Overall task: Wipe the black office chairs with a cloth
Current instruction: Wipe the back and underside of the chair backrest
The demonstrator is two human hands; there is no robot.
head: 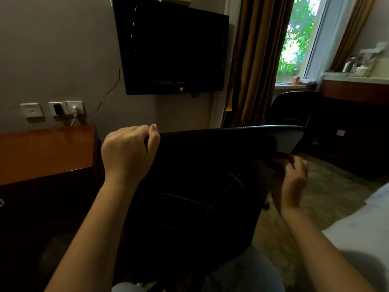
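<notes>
I am holding the black office chair right before me.
My left hand is clamping its smooth, leathery top-left corner; my right hand is showing blurred by the rounded right edge, grip unclear.

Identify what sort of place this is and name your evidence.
Probably a hotel room: a wall-mounted television, a kettle on the counter beside the window, and seemingly a bed's edge.

near chair: black, its back is facing the camera; the padded top edge is running across mid-frame, and thin seams are crossing the back.
far chair: black, is standing behind it, beside the curtain.
</notes>
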